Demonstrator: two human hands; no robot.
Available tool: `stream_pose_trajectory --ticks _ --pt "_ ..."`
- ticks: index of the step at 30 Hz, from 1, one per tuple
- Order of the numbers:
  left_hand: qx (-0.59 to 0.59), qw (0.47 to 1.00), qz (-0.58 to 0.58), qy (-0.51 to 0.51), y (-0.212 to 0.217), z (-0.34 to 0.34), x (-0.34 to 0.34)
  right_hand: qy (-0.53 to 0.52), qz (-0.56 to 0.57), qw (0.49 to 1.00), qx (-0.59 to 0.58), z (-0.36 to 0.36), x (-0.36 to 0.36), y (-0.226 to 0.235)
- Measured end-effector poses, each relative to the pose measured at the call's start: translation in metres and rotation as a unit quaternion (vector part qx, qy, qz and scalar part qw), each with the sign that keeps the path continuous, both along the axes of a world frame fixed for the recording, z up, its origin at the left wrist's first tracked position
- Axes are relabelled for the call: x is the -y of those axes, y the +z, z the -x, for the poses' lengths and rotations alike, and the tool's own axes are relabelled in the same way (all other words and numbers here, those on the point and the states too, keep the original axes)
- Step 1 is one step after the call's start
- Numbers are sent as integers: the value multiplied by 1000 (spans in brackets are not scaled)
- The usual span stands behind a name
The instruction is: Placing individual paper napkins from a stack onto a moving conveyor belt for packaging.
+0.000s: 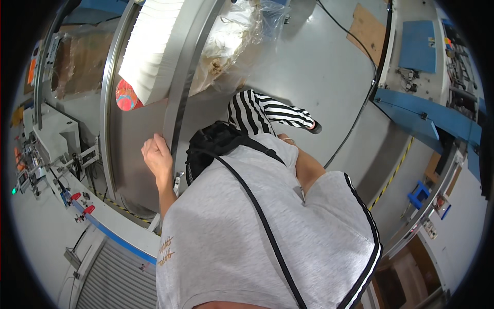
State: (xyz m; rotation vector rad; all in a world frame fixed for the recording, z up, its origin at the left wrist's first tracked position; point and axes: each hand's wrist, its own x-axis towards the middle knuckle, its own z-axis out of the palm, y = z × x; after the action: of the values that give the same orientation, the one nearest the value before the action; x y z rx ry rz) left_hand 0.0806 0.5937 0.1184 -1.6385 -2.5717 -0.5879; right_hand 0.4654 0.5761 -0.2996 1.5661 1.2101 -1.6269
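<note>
My left hand is curled into a fist over the inner rim of a long metal trough. Nothing shows sticking out from its fingers. Farther along the trough, beyond the fist, lies a long row of white, thin stacked pieces. A rounded red and blue patterned piece shows at the near left end of the row, apart from my hand. My right hand is at my waist, mostly hidden by my grey shirt; its fingers do not show.
A clear plastic bag with white contents stands beyond the trough. A black cable runs across the floor on the right, near a blue-panelled machine. A flat brown cardboard piece lies at the far right. Machine parts stand on the left.
</note>
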Motion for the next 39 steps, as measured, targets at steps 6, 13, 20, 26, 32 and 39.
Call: stream_pose_trajectory --ticks 6,13,20,26,32,39 --pt "-6 999 44 8 4 0 1 33 13 999 16 7 -23 34" --pt "-2 998 67 11 2 2 -3 62 24 997 29 -59 -68 86" --pt "82 996 31 -3 -7 9 -11 55 -96 990 -86 -78 -68 -21" --pt "60 996 51 31 5 3 -10 -133 -73 988 -33 -8 -98 26" --pt "51 997 53 20 3 4 -10 -200 -37 978 -39 14 -91 28" --pt "77 996 43 13 5 4 -11 -89 -101 990 -37 33 -96 46"
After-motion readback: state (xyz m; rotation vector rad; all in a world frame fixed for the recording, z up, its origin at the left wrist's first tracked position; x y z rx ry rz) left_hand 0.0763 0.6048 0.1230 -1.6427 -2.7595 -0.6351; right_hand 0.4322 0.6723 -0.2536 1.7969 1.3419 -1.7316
